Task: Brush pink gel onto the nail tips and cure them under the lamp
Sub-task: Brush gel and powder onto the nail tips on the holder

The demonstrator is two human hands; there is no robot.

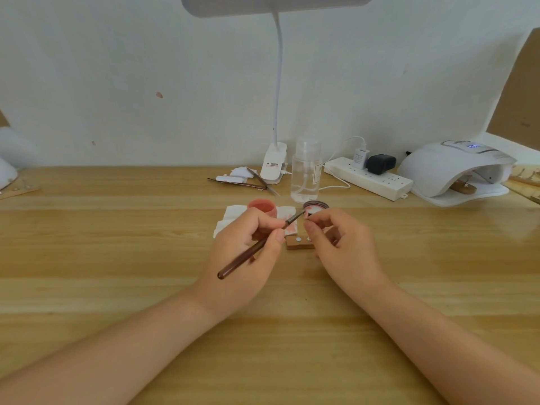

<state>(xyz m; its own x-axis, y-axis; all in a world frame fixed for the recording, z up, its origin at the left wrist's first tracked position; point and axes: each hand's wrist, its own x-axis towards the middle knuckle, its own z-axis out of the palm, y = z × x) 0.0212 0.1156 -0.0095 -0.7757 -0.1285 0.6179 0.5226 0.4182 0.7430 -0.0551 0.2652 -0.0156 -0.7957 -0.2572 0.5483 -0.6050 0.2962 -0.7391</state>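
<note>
My left hand (248, 247) grips a dark brown nail brush (251, 252), its bristle end pointing up and right toward my right hand's fingertips. My right hand (339, 244) pinches a small nail tip (307, 215) between thumb and forefinger, and the brush tip meets it. Under both hands lies a small wooden holder (298, 242) with round metal studs. An open pink gel pot (262, 206) stands just behind my left hand on a stained white wipe (230, 219). Its lid (315, 206) lies behind my right hand. The white curing lamp (453, 171) sits at the far right, with another wooden holder inside it.
A clear pump bottle (305, 171) stands behind the lid. A clip-on desk lamp (274, 162) rises at the back centre. Spare brushes and tweezers (248, 182) lie left of it. A white power strip (371, 178) with plugs runs toward the curing lamp. Wooden strips lie at both table ends.
</note>
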